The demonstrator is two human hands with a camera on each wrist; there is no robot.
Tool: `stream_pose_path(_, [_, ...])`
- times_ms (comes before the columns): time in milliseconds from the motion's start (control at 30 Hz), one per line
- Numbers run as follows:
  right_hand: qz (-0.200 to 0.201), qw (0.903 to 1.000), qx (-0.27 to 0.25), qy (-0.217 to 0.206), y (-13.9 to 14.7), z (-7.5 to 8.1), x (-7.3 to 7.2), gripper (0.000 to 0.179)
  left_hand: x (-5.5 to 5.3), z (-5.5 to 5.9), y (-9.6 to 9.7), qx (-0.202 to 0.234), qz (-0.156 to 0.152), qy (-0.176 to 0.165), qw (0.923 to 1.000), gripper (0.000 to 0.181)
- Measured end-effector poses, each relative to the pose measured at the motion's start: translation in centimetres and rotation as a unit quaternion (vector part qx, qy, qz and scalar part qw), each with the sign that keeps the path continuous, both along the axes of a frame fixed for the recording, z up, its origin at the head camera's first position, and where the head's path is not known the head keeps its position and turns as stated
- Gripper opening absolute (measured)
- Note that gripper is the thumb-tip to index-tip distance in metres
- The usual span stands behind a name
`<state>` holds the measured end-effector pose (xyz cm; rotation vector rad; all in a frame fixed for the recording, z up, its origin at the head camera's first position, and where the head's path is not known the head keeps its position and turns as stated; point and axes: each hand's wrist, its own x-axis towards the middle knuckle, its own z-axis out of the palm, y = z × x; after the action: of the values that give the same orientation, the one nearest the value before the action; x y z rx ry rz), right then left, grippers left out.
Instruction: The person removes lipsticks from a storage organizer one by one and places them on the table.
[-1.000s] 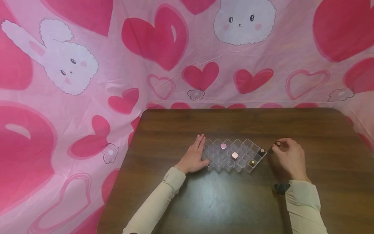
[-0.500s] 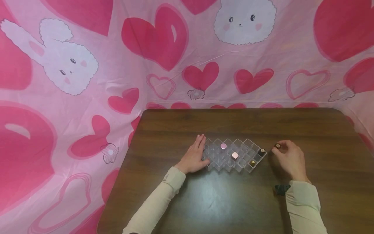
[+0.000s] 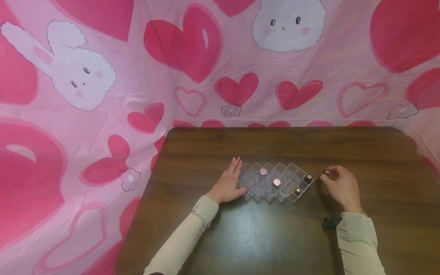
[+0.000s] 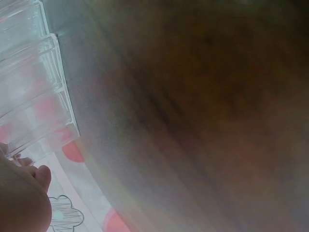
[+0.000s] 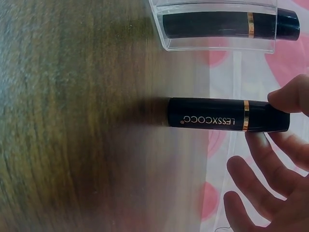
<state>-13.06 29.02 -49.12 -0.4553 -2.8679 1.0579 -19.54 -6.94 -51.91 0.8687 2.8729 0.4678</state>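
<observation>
On the table stands a clear lipstick organizer (image 3: 258, 187) with diamond-shaped compartments. My left hand (image 3: 227, 183) lies against its left end, fingers straight and thumb at the near corner. Just off the organizer's right end, my right hand (image 3: 342, 187) pinches a black lipstick (image 5: 207, 114) by its top, between thumb and fingers. It is upright, has a gold band and lettering, and its base is close over the tabletop. Another black lipstick (image 5: 212, 25) stands in the rightmost compartment. A gold-topped tube (image 3: 297, 190), a pink-topped one (image 3: 263, 171) and a rose-gold-capped one (image 3: 276, 182) occupy other compartments.
The brown wooden table (image 3: 247, 240) has rounded far corners. A pink cloth (image 3: 192, 103) with hearts and rabbit faces hangs behind and to the left. Near the right cuff shows a dark wrist strap (image 3: 331, 223).
My right hand has lowered slightly with the black lipstick and then stayed almost still. The left hand and the organizer keep their places.
</observation>
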Motion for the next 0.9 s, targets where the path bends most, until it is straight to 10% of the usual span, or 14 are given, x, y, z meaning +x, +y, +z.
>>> stream_pose_path(900, [0.028,0.9994,0.003,0.021,0.12,0.24,0.27,0.047,0.01,-0.04,-0.01,0.003,-0.002,-0.002,1.0000,0.092])
